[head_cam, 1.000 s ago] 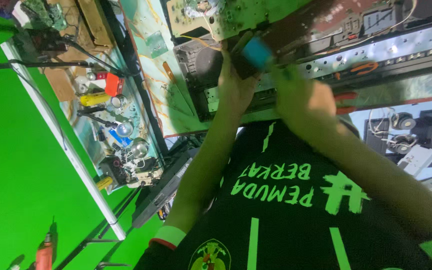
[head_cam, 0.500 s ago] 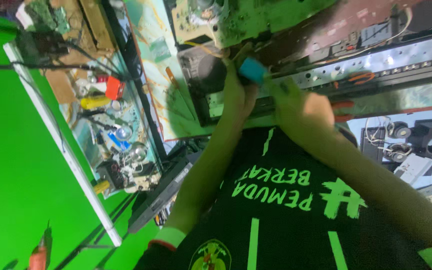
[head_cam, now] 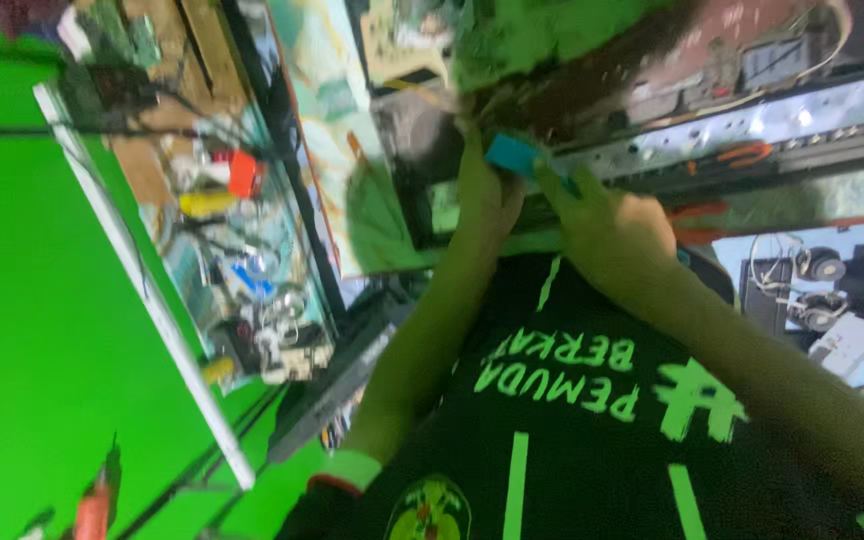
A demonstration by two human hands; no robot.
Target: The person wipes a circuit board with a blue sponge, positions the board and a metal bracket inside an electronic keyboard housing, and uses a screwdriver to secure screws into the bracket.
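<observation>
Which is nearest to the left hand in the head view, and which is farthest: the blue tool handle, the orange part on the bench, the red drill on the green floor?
1. Blue tool handle: touching the left hand.
2. Orange part: on the cluttered bench, picture left.
3. Red drill: bottom left corner, on the green floor.

Motion blur smears the small parts in the glass case, and both hands' fingertips hide behind the blue block.

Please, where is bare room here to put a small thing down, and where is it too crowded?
Bare room: the green surface left of the white bar. Crowded: the shelf of small parts right of it, and around both hands at the blue object.
</observation>
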